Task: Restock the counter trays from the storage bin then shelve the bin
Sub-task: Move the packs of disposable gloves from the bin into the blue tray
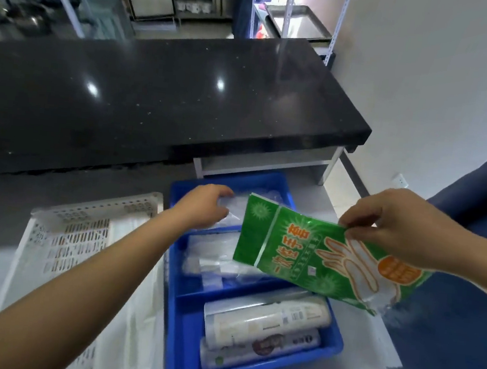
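The right hand (396, 225) pinches the upper edge of a green glove packet (304, 255), which hangs below it over the blue tray (182, 312), its long axis slanting from upper left to lower right. The left hand (204, 207), fingers curled, grips a clear plastic bag (227, 212) in the tray's far compartment.

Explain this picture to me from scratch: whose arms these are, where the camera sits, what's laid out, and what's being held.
There is no machine here. A person wears a camera on the head, looking down at their own arms. The right hand pinches a green packet of disposable gloves by its edge, above a blue divided tray. The left hand reaches into the tray's far compartment, touching clear plastic bags. The near compartment holds wrapped rolls. Left of the tray stands a white perforated bin; behind is a black counter.
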The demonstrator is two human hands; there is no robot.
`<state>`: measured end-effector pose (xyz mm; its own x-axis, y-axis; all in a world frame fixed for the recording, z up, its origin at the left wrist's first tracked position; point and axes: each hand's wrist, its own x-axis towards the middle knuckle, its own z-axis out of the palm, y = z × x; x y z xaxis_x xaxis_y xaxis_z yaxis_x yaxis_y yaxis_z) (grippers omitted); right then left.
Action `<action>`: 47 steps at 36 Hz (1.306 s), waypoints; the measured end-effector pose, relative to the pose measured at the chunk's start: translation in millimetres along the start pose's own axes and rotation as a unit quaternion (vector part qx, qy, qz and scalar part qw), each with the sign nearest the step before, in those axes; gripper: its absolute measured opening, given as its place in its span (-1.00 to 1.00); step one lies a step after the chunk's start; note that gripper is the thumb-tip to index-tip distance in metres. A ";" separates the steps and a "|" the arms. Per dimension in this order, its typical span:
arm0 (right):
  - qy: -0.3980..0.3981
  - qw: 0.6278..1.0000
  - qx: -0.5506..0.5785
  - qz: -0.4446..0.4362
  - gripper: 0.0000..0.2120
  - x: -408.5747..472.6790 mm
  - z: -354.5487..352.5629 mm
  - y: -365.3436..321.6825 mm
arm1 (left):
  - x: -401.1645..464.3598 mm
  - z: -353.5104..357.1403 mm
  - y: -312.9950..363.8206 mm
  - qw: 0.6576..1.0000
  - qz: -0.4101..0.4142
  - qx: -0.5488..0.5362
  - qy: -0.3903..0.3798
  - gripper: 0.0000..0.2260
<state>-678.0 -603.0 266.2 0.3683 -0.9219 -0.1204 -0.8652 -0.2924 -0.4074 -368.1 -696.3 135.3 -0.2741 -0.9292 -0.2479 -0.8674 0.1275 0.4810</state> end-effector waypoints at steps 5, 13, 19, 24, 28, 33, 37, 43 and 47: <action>0.026 0.999 0.018 0.039 -0.71 -22.7 1.5 10.6 | 29.1 23.3 2.8 0.995 -0.020 0.089 -0.045 -0.42; 0.047 0.992 0.062 0.097 -0.63 -62.0 0.7 27.7 | 44.3 44.8 -1.3 0.990 -0.060 0.103 -0.081 -0.31; 0.060 0.989 0.071 0.117 -0.70 -74.9 -3.1 25.3 | 54.0 49.6 1.3 0.992 -0.064 0.095 -0.057 -0.32; 0.063 0.988 0.073 0.122 -0.63 -75.1 -5.8 25.7 | 56.2 49.5 1.6 0.996 -0.051 0.057 -0.048 -0.40; 0.081 0.985 0.078 0.129 -0.69 -68.9 -12.0 27.1 | 53.2 39.7 2.2 0.997 -0.029 0.054 -0.054 -0.40; 0.122 0.985 0.075 0.099 -0.76 -48.6 -25.8 21.3 | 29.1 18.3 7.1 0.991 0.008 0.134 0.005 -0.72; 0.148 0.986 0.027 0.070 -0.83 -24.9 -36.5 17.2 | -5.4 1.4 5.9 0.982 0.021 0.171 0.073 -0.74; 0.187 0.980 -0.068 0.021 -0.85 20.3 -42.8 14.7 | -60.3 -5.0 -0.9 0.968 0.086 0.186 0.145 -0.78; 0.196 0.975 -0.104 -0.027 -0.85 52.3 -40.5 6.8 | -81.2 7.1 -1.5 0.959 0.127 0.200 0.154 -0.73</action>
<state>-678.4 -663.5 293.8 0.2913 -0.9186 0.2672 -0.9136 -0.3500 -0.2071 -347.5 -618.6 148.7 -0.4148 -0.9014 0.1245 -0.8960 0.4284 0.1169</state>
